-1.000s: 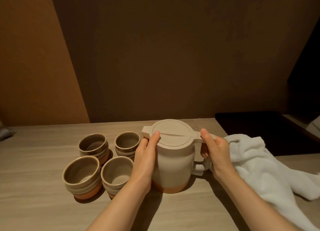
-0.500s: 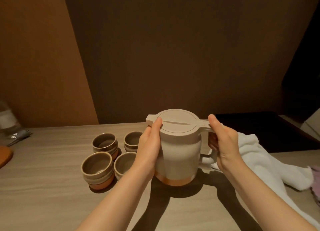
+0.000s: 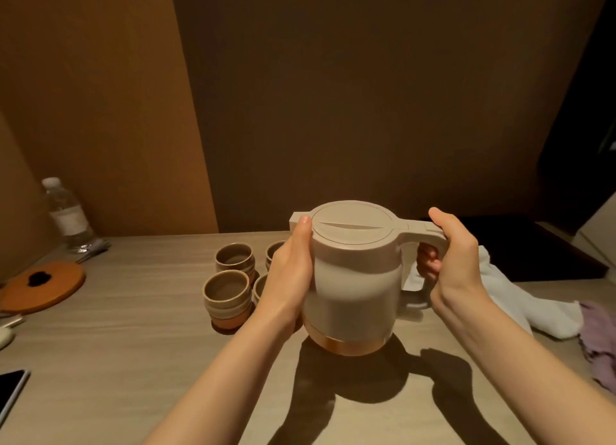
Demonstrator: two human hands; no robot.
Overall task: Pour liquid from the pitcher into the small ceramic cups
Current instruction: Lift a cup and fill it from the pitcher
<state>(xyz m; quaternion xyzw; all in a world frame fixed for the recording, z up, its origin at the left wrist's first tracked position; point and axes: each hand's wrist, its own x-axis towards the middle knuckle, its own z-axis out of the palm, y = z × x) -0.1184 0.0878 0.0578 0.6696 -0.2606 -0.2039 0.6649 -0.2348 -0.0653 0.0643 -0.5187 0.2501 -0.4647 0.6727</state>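
Wood tabletop (image 3: 133,361): pitcher (image 3: 355,277) w/ both hands' grip, L (image 3: 290,277) body, R (image 3: 456,257) handle.

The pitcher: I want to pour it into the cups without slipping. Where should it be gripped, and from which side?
Grip the pitcher by its loop handle, which juts right, away from the cups. The right hand wraps it from that side; the left hand steadies the smooth round body beneath the lid. The spout faces the cups.

pitcher (image 3: 355,277) held by both hands, 4 cups (image 3: 226,289)
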